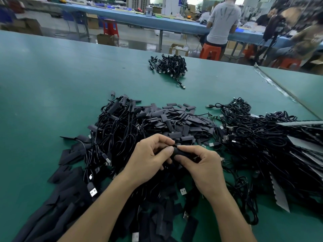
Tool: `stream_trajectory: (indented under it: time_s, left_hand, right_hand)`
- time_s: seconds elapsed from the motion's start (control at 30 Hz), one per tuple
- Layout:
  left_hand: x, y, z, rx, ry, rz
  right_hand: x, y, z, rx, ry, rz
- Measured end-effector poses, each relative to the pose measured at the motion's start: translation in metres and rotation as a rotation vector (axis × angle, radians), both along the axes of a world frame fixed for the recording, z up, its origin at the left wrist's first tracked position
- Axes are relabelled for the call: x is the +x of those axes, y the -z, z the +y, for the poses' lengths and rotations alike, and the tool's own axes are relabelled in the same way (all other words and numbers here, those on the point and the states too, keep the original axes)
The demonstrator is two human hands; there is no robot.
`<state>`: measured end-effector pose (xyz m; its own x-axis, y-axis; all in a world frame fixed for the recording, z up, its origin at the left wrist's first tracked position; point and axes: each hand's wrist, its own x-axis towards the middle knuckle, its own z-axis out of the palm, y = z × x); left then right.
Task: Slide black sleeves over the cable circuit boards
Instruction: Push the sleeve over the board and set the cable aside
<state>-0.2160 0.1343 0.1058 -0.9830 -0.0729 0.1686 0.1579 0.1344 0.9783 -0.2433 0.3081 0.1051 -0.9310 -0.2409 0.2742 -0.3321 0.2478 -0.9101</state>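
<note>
While both hands meet over the near middle of the green-covered work table (pixel 52 84), they hold one short black tubular sleeve (pixel 181 153) between them. The left hand (pixel 150 158) has its fingers curled and pinches the sleeve's left end with thumb and fingertips. The right hand (pixel 204 168), also curled, grips the sleeve's right part between thumb and forefinger. Whether a board sits inside the sleeve cannot be told.

Just beyond the hands lies a heap of loose flat black sleeves (pixel 183 123), with a small bare green circuit board (pixel 211 117) at its right edge. A tangle of black USB cables (pixel 253 137) spreads to the right. A smaller bundle of black cables (pixel 169 66) sits well apart, at the far side.
</note>
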Motion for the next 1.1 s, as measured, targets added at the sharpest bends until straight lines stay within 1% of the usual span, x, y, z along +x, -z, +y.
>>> stream_trajectory:
  time_s: [0.2, 0.33, 0.57, 0.8, 1.1]
  left_hand:
    - [-0.0042, 0.0020, -0.0017, 0.097, -0.075, 0.017]
    - [-0.0055, 0.0028, -0.0035, 0.152, -0.076, 0.015]
    - [-0.0046, 0.0029, -0.0044, 0.161, -0.055, -0.005]
    - [-0.0053, 0.0048, -0.0027, 0.133, -0.072, -0.008]
    - [-0.0047, 0.0054, -0.0046, 0.092, -0.031, -0.042]
  right_hand:
    - [0.0006, -0.0012, -0.0001, -0.011, 0.023, 0.042]
    - [0.0001, -0.0006, -0.0027, 0.034, 0.035, 0.076]
    - [0.0003, 0.0028, -0.0031, 0.175, 0.060, 0.198]
    - [0.0011, 0.0022, -0.0036, 0.269, 0.075, 0.246]
    - [0.0034, 0.0013, -0.0056, 0.346, 0.054, 0.293]
